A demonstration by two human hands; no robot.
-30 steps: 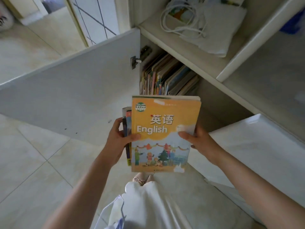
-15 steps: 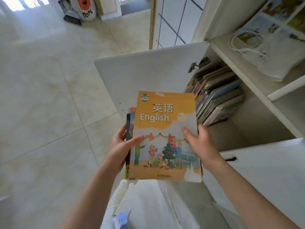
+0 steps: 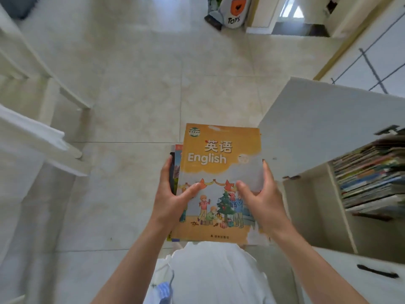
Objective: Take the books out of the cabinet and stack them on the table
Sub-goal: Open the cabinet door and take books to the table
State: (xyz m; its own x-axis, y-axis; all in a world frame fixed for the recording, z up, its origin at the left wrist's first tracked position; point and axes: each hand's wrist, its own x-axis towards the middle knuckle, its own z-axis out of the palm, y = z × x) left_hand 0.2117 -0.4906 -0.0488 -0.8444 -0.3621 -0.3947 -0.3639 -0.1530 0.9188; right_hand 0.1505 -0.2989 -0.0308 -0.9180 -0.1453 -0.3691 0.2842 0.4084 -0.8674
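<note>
**Books carried away from the cabinet**

The view has swung left since the earlier frames: the cabinet (image 3: pixel 341 194) and its shelved books (image 3: pixel 370 178) now sit at the right edge, with open tiled floor (image 3: pixel 135 88) ahead. The left hand (image 3: pixel 169 201) and right hand (image 3: pixel 264 199) grip a small stack of books (image 3: pixel 219 172) from both sides, thumbs on the top cover, which reads "英语 English". A bag (image 3: pixel 234 12) far off reads "TOYS".

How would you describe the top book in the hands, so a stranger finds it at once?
Look left of the open cabinet, between the left hand and right hand. The English book tops the held pile. Only it shows a full orange cover with a Christmas tree.
</note>
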